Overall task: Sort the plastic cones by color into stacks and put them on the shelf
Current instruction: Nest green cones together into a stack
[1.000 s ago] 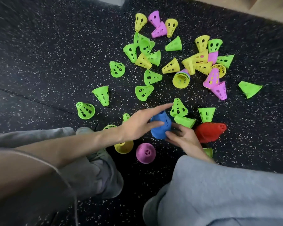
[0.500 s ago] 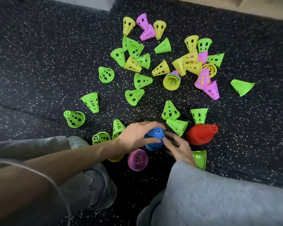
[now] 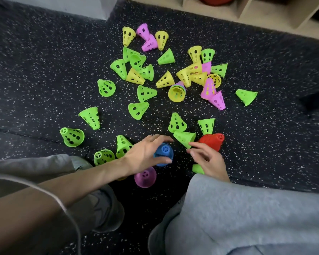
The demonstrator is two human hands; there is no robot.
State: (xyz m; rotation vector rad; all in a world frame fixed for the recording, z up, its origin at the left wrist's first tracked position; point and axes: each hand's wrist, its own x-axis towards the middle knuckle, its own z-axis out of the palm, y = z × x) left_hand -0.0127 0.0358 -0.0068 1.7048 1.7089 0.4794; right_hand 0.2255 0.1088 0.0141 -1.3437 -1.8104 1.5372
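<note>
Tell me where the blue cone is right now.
In the head view the blue cone stands low and centre on the floor, under the left hand, with a purple cone just nearer and the red cones to its right.

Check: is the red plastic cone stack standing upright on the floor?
No. The red plastic cone stack lies on its side on the speckled black floor, its tip pointing right, just beyond the right hand.
</note>
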